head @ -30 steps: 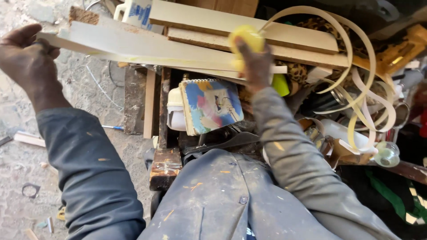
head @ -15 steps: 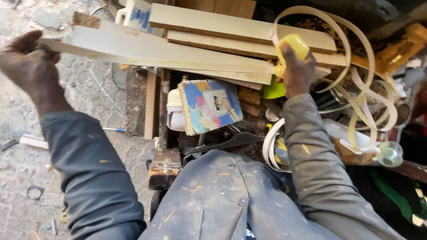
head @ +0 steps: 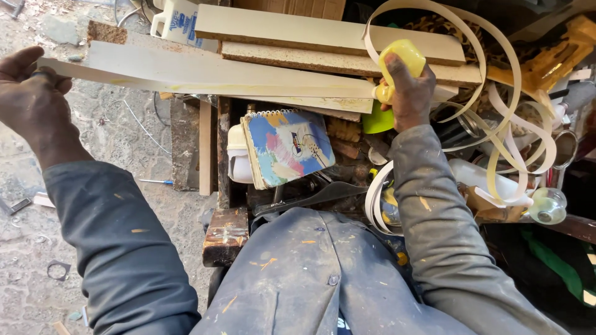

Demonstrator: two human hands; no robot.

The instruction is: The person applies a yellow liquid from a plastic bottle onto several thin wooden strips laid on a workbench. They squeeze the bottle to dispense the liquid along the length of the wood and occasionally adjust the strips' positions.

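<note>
cluttered workbench (head: pixel 226 236): two hands (head: pixel 31 93), three boards (head: pixel 236 77), one yellow bottle (head: pixel 403 62).

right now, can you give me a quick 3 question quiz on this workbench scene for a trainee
1. True or false: the left hand grips one end of the long pale board.
2. What does the right hand hold at the board's other end?
A. a hammer
B. a yellow squeeze bottle
C. a paintbrush
3. Fill in: the spiral-bound ____ with a colourful cover lies below the board, near the person's chest.

Key
1. True.
2. B, the yellow squeeze bottle, its tip at the board's edge.
3. notebook.
</note>
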